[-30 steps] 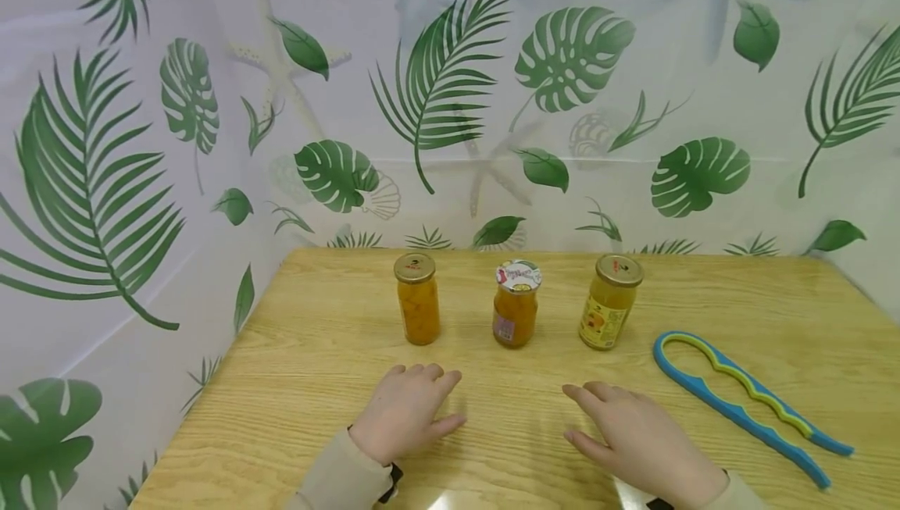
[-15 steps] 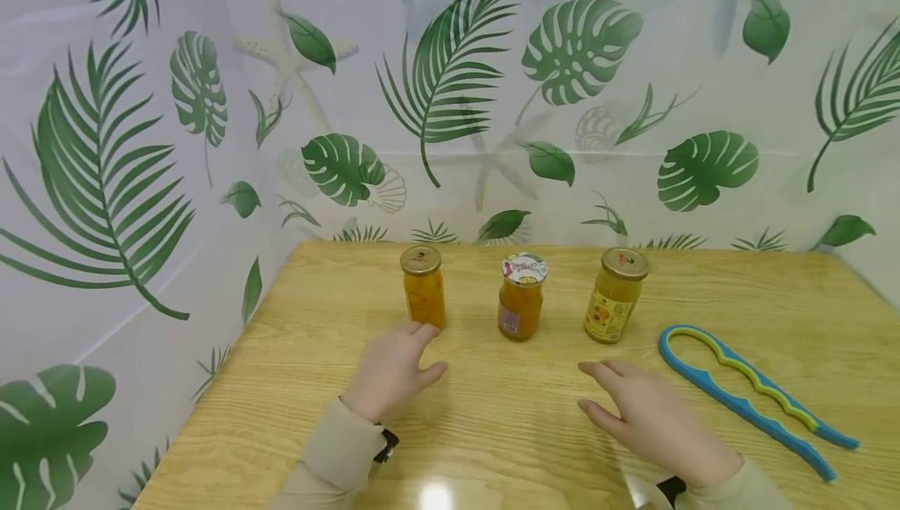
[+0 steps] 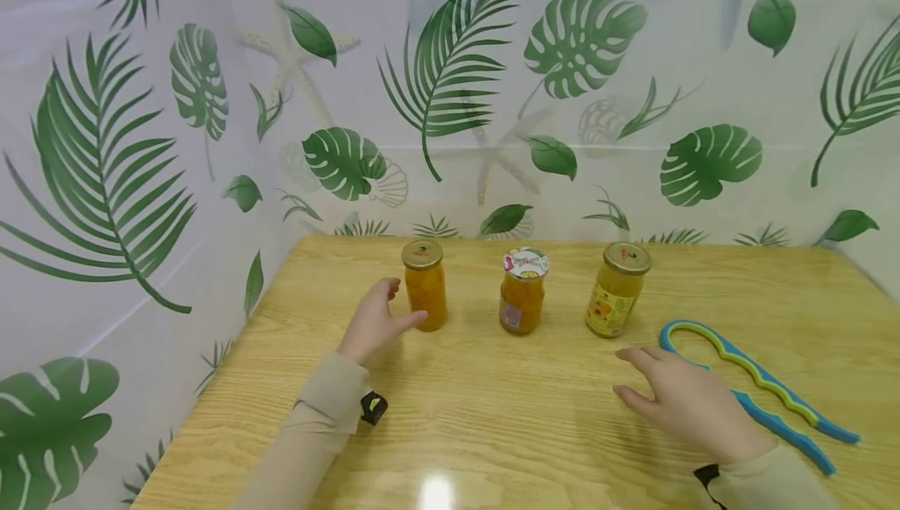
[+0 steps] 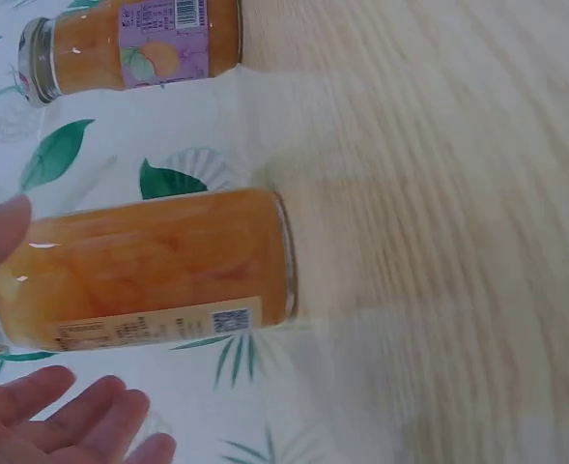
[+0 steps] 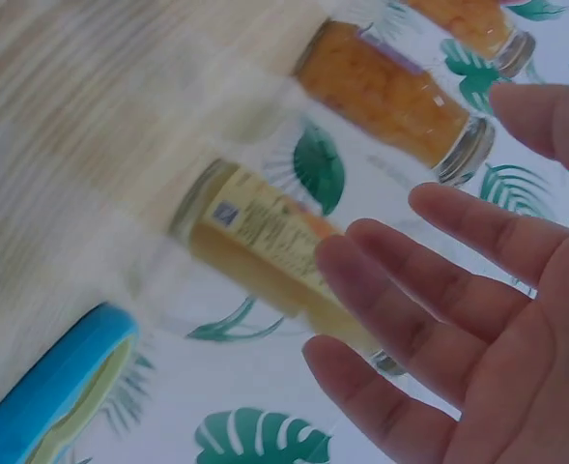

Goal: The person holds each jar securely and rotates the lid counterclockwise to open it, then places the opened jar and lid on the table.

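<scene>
Fingers of the left hand [image 3: 373, 321] were spread beside the leftmost jar [image 3: 424, 285], not gripping; right hand [image 3: 685, 401] lay flat, relaxed, over the blue opener [image 3: 755, 389].

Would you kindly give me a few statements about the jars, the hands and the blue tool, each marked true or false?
1. Three jars stand upright in a row on the table. True.
2. The left hand is open beside the left jar. True.
3. The middle jar has a gold lid. False: its lid is white with a print; the left jar and the right jar have gold lids.
4. The right hand holds the blue tool in the air. False: the tool lies on the table and the hand, fingers spread, is beside its loop end.
5. The left jar lies on its side. False: it stands upright.
</scene>
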`<state>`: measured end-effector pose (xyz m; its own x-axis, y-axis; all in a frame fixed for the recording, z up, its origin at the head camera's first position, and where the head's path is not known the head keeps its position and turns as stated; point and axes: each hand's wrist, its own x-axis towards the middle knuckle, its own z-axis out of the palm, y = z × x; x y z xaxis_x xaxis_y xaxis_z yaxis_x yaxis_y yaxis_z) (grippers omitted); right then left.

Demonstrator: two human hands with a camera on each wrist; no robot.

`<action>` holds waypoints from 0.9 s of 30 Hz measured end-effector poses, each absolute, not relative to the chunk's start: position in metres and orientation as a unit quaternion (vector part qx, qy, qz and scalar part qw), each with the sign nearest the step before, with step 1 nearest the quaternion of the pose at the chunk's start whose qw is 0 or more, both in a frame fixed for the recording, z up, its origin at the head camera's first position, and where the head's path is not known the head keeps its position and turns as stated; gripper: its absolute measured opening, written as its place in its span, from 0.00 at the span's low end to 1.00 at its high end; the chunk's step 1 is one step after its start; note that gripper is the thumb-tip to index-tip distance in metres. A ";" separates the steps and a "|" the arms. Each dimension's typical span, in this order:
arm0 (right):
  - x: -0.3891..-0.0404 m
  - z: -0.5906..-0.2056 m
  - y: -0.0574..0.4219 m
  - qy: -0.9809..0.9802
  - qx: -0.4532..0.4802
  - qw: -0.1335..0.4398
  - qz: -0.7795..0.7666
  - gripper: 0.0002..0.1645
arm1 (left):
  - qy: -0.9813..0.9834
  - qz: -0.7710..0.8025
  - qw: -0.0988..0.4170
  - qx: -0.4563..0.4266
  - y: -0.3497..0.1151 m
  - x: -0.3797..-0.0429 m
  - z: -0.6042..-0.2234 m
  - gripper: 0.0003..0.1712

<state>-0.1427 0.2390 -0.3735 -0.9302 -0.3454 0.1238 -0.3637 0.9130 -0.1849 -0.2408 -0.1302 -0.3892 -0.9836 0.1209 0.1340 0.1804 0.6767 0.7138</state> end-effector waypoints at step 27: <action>-0.167 -0.409 0.385 -0.990 0.087 -0.103 0.044 0.63 | -0.807 -0.582 -0.039 -0.089 -0.118 -0.284 -0.414 0.42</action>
